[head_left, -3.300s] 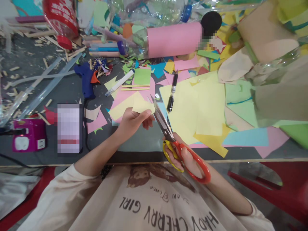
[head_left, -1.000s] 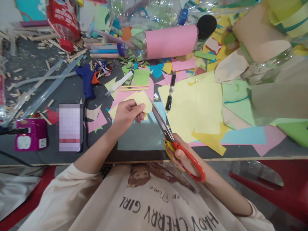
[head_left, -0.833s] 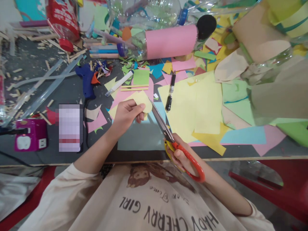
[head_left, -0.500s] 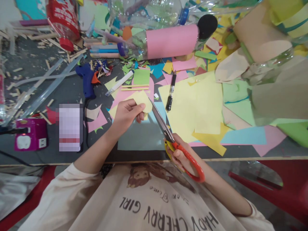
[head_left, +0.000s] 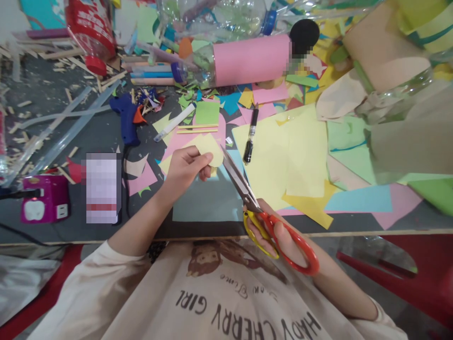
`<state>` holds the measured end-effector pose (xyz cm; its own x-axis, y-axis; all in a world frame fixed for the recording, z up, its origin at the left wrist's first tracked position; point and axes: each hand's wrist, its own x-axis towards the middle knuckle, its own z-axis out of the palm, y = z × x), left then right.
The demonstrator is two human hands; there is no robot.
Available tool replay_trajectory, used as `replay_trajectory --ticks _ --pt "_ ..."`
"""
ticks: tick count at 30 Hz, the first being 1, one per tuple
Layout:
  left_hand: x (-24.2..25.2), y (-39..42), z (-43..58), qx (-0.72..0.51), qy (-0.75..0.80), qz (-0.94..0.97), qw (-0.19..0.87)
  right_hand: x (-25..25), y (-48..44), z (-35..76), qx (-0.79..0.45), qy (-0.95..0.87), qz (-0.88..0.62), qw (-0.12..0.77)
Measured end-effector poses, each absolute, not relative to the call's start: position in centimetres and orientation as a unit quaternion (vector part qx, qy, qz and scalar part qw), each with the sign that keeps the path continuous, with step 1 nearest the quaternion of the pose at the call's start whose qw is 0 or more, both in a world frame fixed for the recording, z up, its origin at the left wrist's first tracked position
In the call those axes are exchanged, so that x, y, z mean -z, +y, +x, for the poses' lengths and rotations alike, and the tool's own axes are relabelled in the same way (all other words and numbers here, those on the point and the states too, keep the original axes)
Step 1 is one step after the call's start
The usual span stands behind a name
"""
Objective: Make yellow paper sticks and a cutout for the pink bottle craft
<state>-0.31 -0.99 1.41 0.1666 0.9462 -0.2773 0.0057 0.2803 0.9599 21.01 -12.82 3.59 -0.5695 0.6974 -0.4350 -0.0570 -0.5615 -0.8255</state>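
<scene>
My left hand pinches a small pale-yellow paper piece above the table's near middle. My right hand grips the red and yellow handles of a pair of scissors. The handles are spread and the blades are slightly apart, their tips right beside the paper's right edge. Under both hands lies a grey-green sheet on the dark table.
Yellow paper sheets and a black marker lie right of the blades. A blue glue gun, a pink-wrapped bottle, a purple socket box and scraps crowd the table. The table's front edge runs by my chest.
The scissor handles have spread apart and the blades have opened slightly; my right hand has shifted a little right and down. My left hand keeps the paper where it was.
</scene>
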Motion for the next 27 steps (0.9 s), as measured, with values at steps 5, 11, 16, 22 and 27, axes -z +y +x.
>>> replay_trajectory --ticks 5,11,16,22,27 --pt "-1.5 -1.0 -0.3 -0.37 0.508 0.467 0.623 -3.6 -12.6 20.8 -0.793 -0.388 -0.399 0.249" --pt "-2.0 -1.1 -0.1 -0.329 0.513 0.482 0.629 -3.5 -12.1 20.2 -0.779 -0.399 -0.411 0.256" --pt "-2.1 -1.4 0.0 -0.297 0.513 0.488 0.641 -3.4 -11.6 19.9 -0.773 -0.402 -0.422 0.25" --pt "-2.0 -1.4 0.0 -0.302 0.51 0.482 0.645 -3.9 -11.6 19.7 -0.779 -0.382 -0.43 0.25" --pt "-2.1 -1.4 0.0 -0.301 0.509 0.482 0.646 -3.9 -11.6 19.6 -0.775 -0.375 -0.441 0.255"
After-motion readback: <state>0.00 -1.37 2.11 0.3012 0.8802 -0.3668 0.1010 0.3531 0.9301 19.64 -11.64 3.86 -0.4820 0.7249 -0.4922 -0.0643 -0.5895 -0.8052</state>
